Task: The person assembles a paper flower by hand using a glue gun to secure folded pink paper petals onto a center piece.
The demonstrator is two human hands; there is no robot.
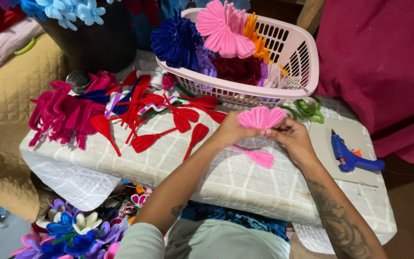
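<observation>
Both forearms bare, reaching away from the near edge and converging toward the middle. Left hand point(230, 130) curled, fingers point(243, 125) pinched shut. Right hand point(292, 138) close beside it on the right, fingers point(280, 128) bent inward and pinching too, forearm tattooed.

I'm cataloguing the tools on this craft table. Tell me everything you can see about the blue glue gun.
The glue gun is bright blue, plastic by the look of it, with an orange trigger and a slim dark nozzle tip. It lies on its side on a pale flat board at the table's right edge, nozzle pointing away from the person, handle toward the right. No hand touches it; the right hand works apart from it. No cord is visible.
</observation>
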